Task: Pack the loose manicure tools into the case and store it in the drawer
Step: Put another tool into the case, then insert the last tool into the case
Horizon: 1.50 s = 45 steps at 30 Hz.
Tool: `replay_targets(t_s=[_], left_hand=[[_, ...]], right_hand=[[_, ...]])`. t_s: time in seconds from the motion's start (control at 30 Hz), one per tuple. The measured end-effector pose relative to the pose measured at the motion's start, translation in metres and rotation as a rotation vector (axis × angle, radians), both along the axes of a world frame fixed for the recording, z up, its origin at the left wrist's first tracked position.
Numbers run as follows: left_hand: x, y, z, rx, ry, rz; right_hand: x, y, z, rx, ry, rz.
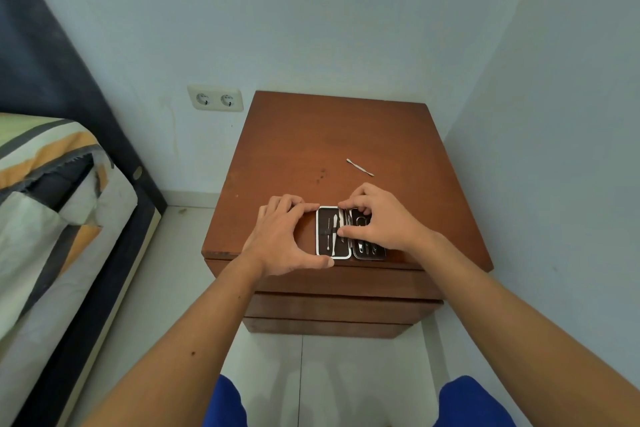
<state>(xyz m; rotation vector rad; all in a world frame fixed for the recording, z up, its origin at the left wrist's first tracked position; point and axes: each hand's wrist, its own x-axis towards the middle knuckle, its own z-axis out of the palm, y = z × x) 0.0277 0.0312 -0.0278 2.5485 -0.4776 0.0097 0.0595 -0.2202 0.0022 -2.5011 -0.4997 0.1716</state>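
Note:
An open dark manicure case point(325, 218) with a white rim lies near the front edge of the wooden nightstand point(311, 142), several metal tools strapped inside. My left hand point(280, 236) grips the case's left side, thumb at its front corner, fingers at its far corner. My right hand point(377, 215) rests over the right half, its fingers pinching a metal tool point(341, 230) at the case's middle. One loose thin metal tool point(360, 167) lies on the top, beyond my right hand.
Closed drawer fronts point(332, 305) sit below the nightstand's top. A bed point(52, 201) with a striped cover stands at the left, a double wall socket point(215, 99) behind. Walls close in at the back and right. My blue-clad knees point(225, 402) show at the bottom.

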Motion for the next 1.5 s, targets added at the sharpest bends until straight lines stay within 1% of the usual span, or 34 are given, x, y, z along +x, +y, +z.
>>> replay_targets(t_s=[0.27,0.47,0.53,0.63,0.73,0.87,0.93,1.13,1.3,1.4,1.47,1.5], left_hand=[[-0.001,0.000,0.000,0.013,0.006,0.004],[-0.001,-0.001,0.001,0.012,0.013,0.006],[-0.002,-0.001,0.000,0.010,0.009,0.004],[-0.001,0.000,0.000,0.003,0.003,0.005],[-0.002,0.000,0.000,0.007,-0.004,0.004],[-0.003,-0.001,0.000,0.013,-0.005,0.004],[-0.002,0.000,0.000,0.014,-0.005,0.001],[0.000,0.000,-0.001,0.011,-0.006,0.000],[-0.001,0.001,0.000,0.009,-0.002,-0.004],[-0.001,0.000,0.000,0.007,-0.005,-0.002],[0.000,0.000,0.000,0.012,-0.003,0.000],[0.000,0.000,0.000,0.013,-0.002,0.000]], right_hand=[[-0.008,-0.002,0.007,-0.107,0.013,0.076],[-0.009,-0.004,0.008,-0.092,0.042,0.100],[-0.008,-0.006,0.007,-0.030,0.026,0.080],[0.000,-0.009,0.010,0.153,-0.026,-0.062],[0.022,-0.014,0.012,0.227,-0.076,-0.241],[0.057,-0.021,0.005,0.181,-0.112,-0.510],[0.067,-0.024,0.001,0.138,-0.089,-0.575],[0.074,-0.017,0.002,0.025,-0.081,-0.525],[0.074,-0.016,0.016,-0.070,0.047,-0.461],[0.071,-0.018,0.023,-0.116,0.128,-0.375],[0.066,-0.018,0.027,-0.056,0.180,-0.352],[0.063,-0.017,0.029,0.035,0.200,-0.369]])
